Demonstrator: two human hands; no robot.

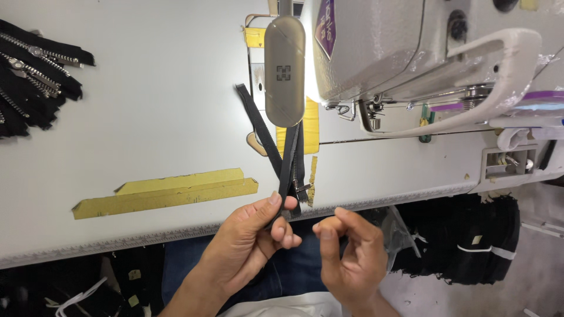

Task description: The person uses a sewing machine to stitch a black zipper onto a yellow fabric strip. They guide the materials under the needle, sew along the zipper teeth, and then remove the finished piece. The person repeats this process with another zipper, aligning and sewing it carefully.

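Left hand: I see my left hand (258, 235) pinched on the black zipper (288, 170), thumb on top and fingers curled under, right at the front edge of the worktop (147, 117).
Right hand: my right hand (346, 252) is loosely curled with the fingertips drawn together, gripping nothing I can make out, just beside the left hand and apart from the zipper.
Zipper: its two black tapes cross each other and run up from my fingers onto the worktop, passing under the lamp; the small metal slider (302, 188) sits just above my thumb.
Lamp: a grey oblong lamp head (285, 70) hangs over the upper part of the tapes and hides where one of them ends.
Sewing machine: the white sewing machine (411, 53) fills the right half, its needle area (373, 114) near the tapes on the right.
Yellow tape: a long yellow strip (170, 191) lies left of my hands near the front edge; smaller yellow patches (310, 126) sit under the tapes.
Zipper pile: a heap of black zippers (32, 70) rests at the far left edge, well apart.
Open room: I see bare worktop between the heap and the lamp.
Below the edge: dark fabric bundles (464, 240) hang under the worktop to the right.
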